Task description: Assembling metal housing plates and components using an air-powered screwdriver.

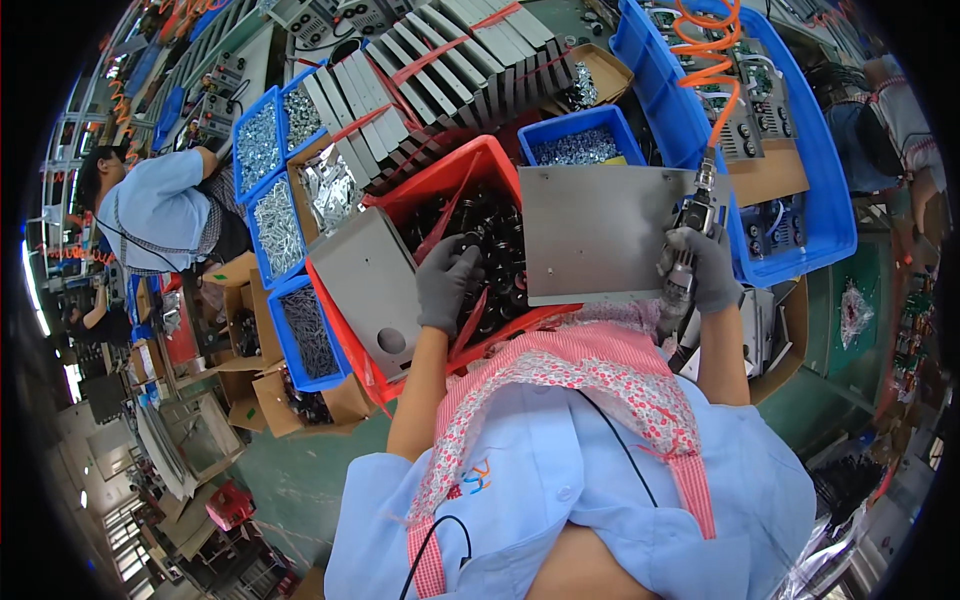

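Observation:
My left hand (447, 284), in a grey glove, is over the red bin (487, 158). Its fingers are closed at a small black part (478, 232), one of many dark, shiny, round-looking pieces in the bin; their exact kind is unclear. My right hand (708, 268), also gloved, is wrapped round a metal air screwdriver (697, 212) that hangs from an orange coiled hose (727, 110). A flat grey metal panel (600, 235) lies beside the tool, its right edge at my right hand. Another grey panel (365, 285) with a round hole leans across the bin's left side.
Blue bins of screws (277, 222) line the left. Stacked grey metal panels (430, 75) with red straps stand behind. Another blue bin (572, 143) holds small fasteners. At right, a large blue tray (800, 240) carries assembled units. A co-worker (165, 205) sits far left.

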Available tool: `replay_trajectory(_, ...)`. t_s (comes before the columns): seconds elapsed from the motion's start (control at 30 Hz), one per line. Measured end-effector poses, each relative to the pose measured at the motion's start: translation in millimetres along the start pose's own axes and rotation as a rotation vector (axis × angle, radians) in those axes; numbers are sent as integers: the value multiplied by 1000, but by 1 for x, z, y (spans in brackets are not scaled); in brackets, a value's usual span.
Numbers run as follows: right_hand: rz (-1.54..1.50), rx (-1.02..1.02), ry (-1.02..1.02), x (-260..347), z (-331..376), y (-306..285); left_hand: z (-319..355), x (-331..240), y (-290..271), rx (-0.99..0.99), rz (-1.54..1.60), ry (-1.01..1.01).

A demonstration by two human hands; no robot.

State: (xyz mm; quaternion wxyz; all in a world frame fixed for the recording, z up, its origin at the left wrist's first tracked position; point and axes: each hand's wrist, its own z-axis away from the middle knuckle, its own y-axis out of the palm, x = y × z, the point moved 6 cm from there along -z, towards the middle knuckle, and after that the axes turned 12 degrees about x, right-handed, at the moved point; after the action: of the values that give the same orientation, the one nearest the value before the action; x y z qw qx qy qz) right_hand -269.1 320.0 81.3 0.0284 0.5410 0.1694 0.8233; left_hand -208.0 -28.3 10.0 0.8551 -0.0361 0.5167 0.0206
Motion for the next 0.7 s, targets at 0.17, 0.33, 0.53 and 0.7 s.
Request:
replay_trajectory(0.17, -64, 90, 39, -2, -15, 20, 6, -12, 19, 111, 260, 65)
replay_trajectory(0.33, -131, 171, 59, 3, -27, 39, 9, -23, 46, 304, 520, 109)
replay_trajectory(0.53, -62, 195, 114, -7, -38, 43, 18, -5, 65, 503, 876, -94)
replay_trajectory(0.7, -55, 180, 103, -10, -38, 42, 23, -39, 77, 500, 1039, -34)
